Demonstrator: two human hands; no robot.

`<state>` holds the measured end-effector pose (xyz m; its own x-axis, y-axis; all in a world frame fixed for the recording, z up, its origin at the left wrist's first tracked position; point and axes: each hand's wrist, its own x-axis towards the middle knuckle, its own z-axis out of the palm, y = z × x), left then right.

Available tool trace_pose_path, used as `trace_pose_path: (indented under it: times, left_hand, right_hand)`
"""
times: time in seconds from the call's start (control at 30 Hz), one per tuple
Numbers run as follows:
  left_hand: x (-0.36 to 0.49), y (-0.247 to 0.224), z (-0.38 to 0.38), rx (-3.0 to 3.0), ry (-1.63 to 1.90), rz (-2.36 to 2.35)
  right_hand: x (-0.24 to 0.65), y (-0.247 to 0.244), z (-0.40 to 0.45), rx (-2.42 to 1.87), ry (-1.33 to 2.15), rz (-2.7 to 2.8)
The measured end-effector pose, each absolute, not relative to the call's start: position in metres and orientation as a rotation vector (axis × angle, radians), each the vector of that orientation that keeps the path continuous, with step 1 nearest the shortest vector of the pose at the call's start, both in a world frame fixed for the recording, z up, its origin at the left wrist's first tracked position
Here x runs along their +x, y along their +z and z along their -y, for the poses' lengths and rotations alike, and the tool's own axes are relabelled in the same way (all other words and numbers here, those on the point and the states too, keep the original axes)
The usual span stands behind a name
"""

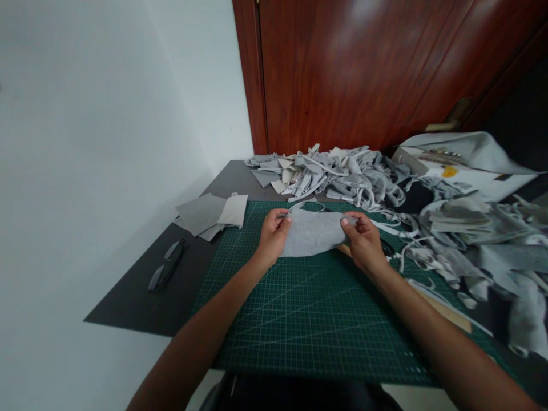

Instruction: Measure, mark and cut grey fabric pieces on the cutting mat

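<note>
Gripping a gray fabric piece (314, 233) by its upper corners: your left hand (274, 233) pinches one end, thumb on top; your right hand (363, 237) pinches the other. Cloth spread between them, held above the green cutting mat (291, 319). Under your right hand, part of a wooden strip (345, 250). Left of the mat, glasses (166, 266) on the dark tabletop; near them, flat fabric pieces (203, 216) overlapping the mat's edge. Beyond, a heap of scraps (334, 171). Right side: more cloth, stacked and loose.
</note>
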<state>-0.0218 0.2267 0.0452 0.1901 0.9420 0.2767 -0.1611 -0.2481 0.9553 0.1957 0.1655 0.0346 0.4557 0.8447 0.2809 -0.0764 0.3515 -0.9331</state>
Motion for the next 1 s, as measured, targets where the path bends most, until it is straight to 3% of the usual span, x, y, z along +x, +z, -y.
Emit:
trace_pose_path:
  times: [0.37,0.7,1.0]
  left_hand:
    - [-0.016,0.036,-0.228,1.308,1.262,-0.745]
    - [-0.016,0.031,-0.230,1.226,1.258,-0.855]
    - [-0.015,0.042,-0.229,0.964,0.917,-0.723]
  right_hand:
    - [0.201,0.037,-0.164,-1.075,0.362,0.989]
    - [0.206,0.037,-0.162,-1.031,0.319,1.017]
    - [0.210,0.044,-0.158,-0.967,0.426,1.051]
